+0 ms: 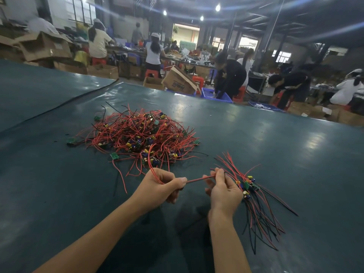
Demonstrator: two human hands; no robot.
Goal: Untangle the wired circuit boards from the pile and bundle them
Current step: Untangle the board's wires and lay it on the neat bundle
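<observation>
1. A red-and-black wire pair (199, 179) is stretched taut between the two hands. Its long axis runs almost level, left to right, rising slightly toward the right hand.
2. The left hand (163, 187) has its fingers (178, 181) curled, pinching the left end of the wire pair at the fingertips. A red wire loops out of the far side of this fist and arcs up into the pile.
3. The right hand (224, 194) pinches the other end between thumb and raised fingertips.
4. A bundle (250, 187) of boards sits at the outer edge of the right hand. Its wires fan away up-right and trail down-right onto the surface (275, 144). Whether the palm grips it is hidden.
5. The pile (137, 134) of red-wired boards lies on the surface beyond the left hand.
</observation>
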